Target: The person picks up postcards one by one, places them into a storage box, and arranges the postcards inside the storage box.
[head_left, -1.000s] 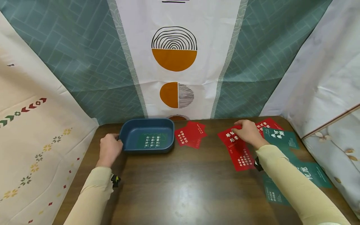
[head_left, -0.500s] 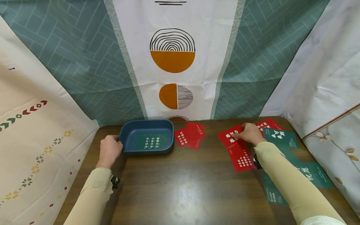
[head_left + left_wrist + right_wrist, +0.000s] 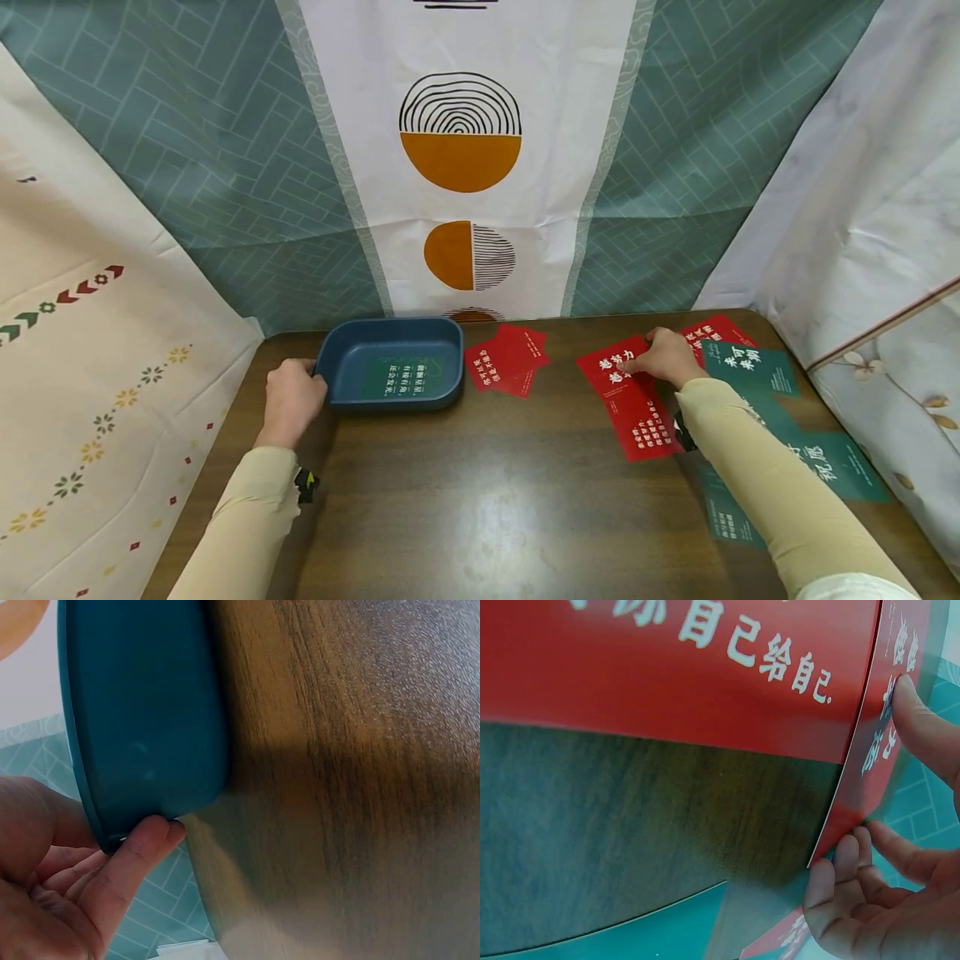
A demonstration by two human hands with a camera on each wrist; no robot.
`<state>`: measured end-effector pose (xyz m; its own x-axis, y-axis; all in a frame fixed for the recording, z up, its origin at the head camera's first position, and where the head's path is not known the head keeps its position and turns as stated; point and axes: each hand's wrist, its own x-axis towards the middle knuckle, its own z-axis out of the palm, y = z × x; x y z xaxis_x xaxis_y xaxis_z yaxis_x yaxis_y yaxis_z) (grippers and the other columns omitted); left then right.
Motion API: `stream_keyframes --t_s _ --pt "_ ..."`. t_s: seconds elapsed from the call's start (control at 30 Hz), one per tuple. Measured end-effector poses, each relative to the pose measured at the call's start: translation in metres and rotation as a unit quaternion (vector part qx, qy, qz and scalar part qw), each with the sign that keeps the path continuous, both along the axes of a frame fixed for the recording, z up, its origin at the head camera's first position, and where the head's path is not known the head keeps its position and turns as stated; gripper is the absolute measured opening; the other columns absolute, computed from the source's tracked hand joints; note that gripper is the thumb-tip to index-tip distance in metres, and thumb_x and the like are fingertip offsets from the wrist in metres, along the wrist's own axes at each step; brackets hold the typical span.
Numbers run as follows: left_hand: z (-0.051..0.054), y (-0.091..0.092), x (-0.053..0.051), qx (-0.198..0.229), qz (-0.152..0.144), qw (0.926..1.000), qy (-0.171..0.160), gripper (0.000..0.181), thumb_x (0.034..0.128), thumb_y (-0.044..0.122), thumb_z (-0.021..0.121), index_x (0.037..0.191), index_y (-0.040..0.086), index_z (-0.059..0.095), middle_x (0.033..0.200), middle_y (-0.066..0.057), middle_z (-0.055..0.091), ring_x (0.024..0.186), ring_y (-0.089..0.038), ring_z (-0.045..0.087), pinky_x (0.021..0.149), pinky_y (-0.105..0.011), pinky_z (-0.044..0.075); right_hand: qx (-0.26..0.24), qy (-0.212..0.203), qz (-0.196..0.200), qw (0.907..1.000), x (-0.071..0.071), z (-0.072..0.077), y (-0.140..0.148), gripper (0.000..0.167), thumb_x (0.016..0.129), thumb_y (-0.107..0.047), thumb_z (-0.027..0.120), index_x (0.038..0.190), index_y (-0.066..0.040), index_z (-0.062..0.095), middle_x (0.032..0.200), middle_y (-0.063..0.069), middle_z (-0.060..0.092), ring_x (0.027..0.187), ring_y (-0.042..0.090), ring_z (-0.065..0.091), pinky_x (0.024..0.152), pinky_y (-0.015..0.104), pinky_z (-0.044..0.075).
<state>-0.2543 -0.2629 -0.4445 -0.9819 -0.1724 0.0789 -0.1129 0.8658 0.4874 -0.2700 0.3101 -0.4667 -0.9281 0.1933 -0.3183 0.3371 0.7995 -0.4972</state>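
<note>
At the left end of the blue tray (image 3: 397,403), my left hand (image 3: 292,402) grips the rim; in the left wrist view, thumb and fingers of the left hand (image 3: 90,877) pinch the tray (image 3: 142,712) at its corner. A green card (image 3: 405,377) lies inside it. On the right, my right hand (image 3: 663,358) is at the upper red card (image 3: 606,363), which overlaps another red card (image 3: 640,421). In the right wrist view, the thumb of the right hand (image 3: 900,855) lies on that card's face (image 3: 862,780), with the other fingers along its edge.
Two overlapping red cards (image 3: 510,358) lie just right of the tray. Several green cards (image 3: 840,467) spread over the table's right side, with a red card (image 3: 720,329) behind them. Fabric hangs (image 3: 480,200) along the table's back edge.
The right hand has lowered its fingers onto the upper red card and shifted slightly right. Its red cards have moved slightly left. The left hand stays at the tray.
</note>
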Motion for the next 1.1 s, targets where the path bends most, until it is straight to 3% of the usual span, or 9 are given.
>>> stream_keyframes --t_s 0.67,1.1 --pt "-0.0002 -0.0004 -0.0017 -0.007 -0.008 0.9998 0.017 0.038 0.0800 0.007 0.046 0.109 -0.004 0.067 0.102 -0.026 0.068 0.083 -0.038 0.062 0.067 -0.046 0.051 0.004 -0.013 -0.012 0.9998 0.0011 -0.0040 0.0019 0.088 0.067 -0.043 0.079 0.128 0.002 0.034 0.121 0.027 0.048 0.102 0.038 0.047 0.081 0.050 0.048" --pt "0.0052 -0.0013 -0.0010 -0.005 -0.003 1.0000 -0.008 0.040 0.0802 0.009 0.046 0.113 -0.005 0.065 0.106 -0.028 0.066 0.084 -0.037 0.063 0.061 -0.040 0.050 0.006 -0.032 0.000 0.9995 0.0048 0.0006 0.0054 0.090 0.064 -0.047 0.080 0.128 0.001 0.037 0.122 0.023 0.049 0.103 0.037 0.050 0.079 0.051 0.051"
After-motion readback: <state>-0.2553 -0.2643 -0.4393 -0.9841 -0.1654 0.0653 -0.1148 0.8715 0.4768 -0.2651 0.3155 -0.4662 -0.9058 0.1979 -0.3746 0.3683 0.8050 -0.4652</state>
